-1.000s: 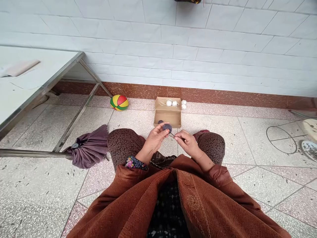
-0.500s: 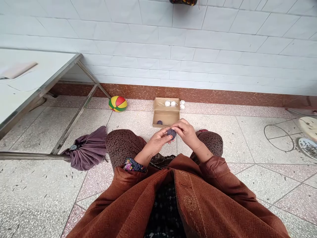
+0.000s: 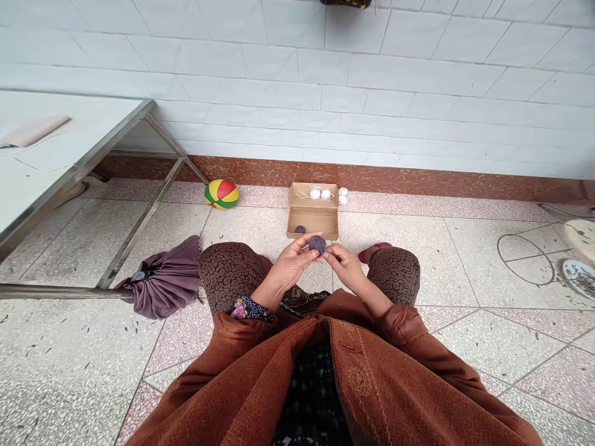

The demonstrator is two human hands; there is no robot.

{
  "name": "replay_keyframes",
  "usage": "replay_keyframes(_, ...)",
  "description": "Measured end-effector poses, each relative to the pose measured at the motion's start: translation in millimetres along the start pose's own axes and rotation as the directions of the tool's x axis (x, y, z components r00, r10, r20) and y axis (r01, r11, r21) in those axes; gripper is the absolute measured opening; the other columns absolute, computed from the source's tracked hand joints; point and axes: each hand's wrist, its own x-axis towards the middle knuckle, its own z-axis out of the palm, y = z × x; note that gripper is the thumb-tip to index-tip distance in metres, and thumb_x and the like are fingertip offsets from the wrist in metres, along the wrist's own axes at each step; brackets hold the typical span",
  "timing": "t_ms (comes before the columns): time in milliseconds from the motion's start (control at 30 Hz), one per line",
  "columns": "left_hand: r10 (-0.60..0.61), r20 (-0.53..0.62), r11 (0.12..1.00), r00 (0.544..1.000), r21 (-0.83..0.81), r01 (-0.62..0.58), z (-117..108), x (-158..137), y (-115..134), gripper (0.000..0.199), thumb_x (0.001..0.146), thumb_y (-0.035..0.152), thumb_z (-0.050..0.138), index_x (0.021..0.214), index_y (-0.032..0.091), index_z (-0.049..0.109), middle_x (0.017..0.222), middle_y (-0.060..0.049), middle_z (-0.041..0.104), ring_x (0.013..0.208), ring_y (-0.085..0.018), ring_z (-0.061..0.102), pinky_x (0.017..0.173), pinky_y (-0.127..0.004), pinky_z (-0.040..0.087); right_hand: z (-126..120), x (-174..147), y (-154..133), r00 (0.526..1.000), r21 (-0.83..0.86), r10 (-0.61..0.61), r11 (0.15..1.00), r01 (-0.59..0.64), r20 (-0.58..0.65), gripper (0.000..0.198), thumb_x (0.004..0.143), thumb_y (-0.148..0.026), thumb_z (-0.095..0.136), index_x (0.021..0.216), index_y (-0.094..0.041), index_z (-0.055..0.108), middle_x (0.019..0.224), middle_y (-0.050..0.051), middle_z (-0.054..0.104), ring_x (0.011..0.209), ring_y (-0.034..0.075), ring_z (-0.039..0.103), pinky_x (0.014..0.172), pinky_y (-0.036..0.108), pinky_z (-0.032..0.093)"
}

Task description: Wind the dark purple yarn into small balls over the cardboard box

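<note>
A small dark purple-grey ball of yarn (image 3: 317, 244) is in front of me, held between the thumb and fingers of my left hand (image 3: 292, 263). At its lower right side is my right hand (image 3: 344, 262), thumb and fingers pinched together close against the ball. Whatever is between those fingertips is too small to make out. Just beyond my hands an open cardboard box (image 3: 320, 217) stands on the floor. Another dark ball of yarn (image 3: 300, 230) lies in its near part, and two white balls of yarn (image 3: 320, 193) with loose strands rest in its lid.
More white balls (image 3: 343, 196) sit right of the lid. A colourful ball (image 3: 222, 194) lies by the wall, left of the box. A metal-framed table (image 3: 111, 133) and a folded purple umbrella (image 3: 170, 279) are at left. A wire ring stand (image 3: 525, 259) is at far right.
My right hand has moved from the top of the yarn ball down to its lower right side. The ball has shifted slightly up and left in my left hand and shows more fully.
</note>
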Motion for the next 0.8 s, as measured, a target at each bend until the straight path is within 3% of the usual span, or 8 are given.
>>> replay_keyframes(200, 0.146, -0.131, 0.954, 0.981, 0.281, -0.104, -7.6, 2.3, -3.2, 0.054, 0.082, 0.035, 0.093, 0.132, 0.022, 0.077, 0.108, -0.004, 0.074, 0.094, -0.017, 0.064, 0.087, -0.029, 0.050, -11.5, -5.7, -23.6, 0.971, -0.064, -0.195, 0.977, 0.205, 0.140, 0.035, 0.112, -0.052, 0.059, 0.095, -0.026, 0.074, 0.084, 0.005, 0.070, 0.076, 0.020, 0.063, 0.075, 0.034, 0.055)
replay_keyframes(367, 0.132, -0.055, 0.929, 0.990, 0.356, -0.104, -5.5, 0.5, -7.0, 0.055, 0.086, 0.038, 0.088, 0.138, 0.023, 0.075, 0.111, -0.005, 0.075, 0.089, -0.017, 0.064, 0.085, -0.030, 0.051, -27.4, 8.0, -37.4, 0.949, -0.091, -0.295, 0.948, 0.305, 0.108, 0.029, 0.113, -0.047, 0.060, 0.104, -0.028, 0.079, 0.093, 0.007, 0.073, 0.087, 0.023, 0.068, 0.083, 0.038, 0.059)
replay_keyframes(467, 0.097, 0.077, 0.945, 0.992, 0.305, -0.116, -0.2, -1.4, -6.7, 0.058, 0.085, 0.038, 0.090, 0.139, 0.024, 0.073, 0.121, -0.008, 0.076, 0.103, -0.021, 0.067, 0.096, -0.034, 0.052, -34.4, 23.1, -34.2, 0.961, -0.125, -0.272, 0.953, 0.276, 0.048, 0.026, 0.112, -0.046, 0.063, 0.102, -0.029, 0.081, 0.096, 0.007, 0.074, 0.092, 0.024, 0.068, 0.087, 0.040, 0.059)
replay_keyframes(600, 0.029, 0.228, 0.963, 0.973, 0.254, -0.088, 4.5, -6.1, -2.3, 0.076, 0.090, 0.039, 0.088, 0.159, 0.030, 0.058, 0.116, -0.007, 0.075, 0.098, -0.019, 0.067, 0.088, -0.032, 0.052, -31.0, 32.0, -19.0, 0.985, -0.110, -0.170, 0.980, 0.165, -0.034, 0.027, 0.110, -0.044, 0.064, 0.095, -0.026, 0.078, 0.089, 0.005, 0.070, 0.087, 0.023, 0.066, 0.084, 0.037, 0.056)
replay_keyframes(667, 0.007, 0.241, 0.963, 0.970, 0.261, -0.072, 4.9, -8.2, -0.5, 0.073, 0.092, 0.040, 0.085, 0.159, 0.031, 0.057, 0.115, -0.007, 0.074, 0.094, -0.018, 0.066, 0.083, -0.030, 0.052, -25.7, 29.2, -10.1, 0.993, -0.089, -0.100, 0.992, 0.094, -0.064, 0.030, 0.110, -0.044, 0.063, 0.091, -0.025, 0.075, 0.085, 0.004, 0.069, 0.083, 0.021, 0.065, 0.082, 0.035, 0.055)
replay_keyframes(800, 0.014, 0.161, 0.957, 0.987, 0.283, -0.059, 3.2, -8.4, -1.0, 0.055, 0.092, 0.041, 0.083, 0.144, 0.026, 0.071, 0.122, -0.008, 0.074, 0.097, -0.018, 0.064, 0.082, -0.029, 0.051, -16.2, 16.9, 6.3, 0.995, -0.063, -0.014, 0.998, 0.008, -0.095, 0.031, 0.108, -0.044, 0.062, 0.086, -0.024, 0.070, 0.085, 0.004, 0.070, 0.083, 0.021, 0.065, 0.082, 0.034, 0.053)
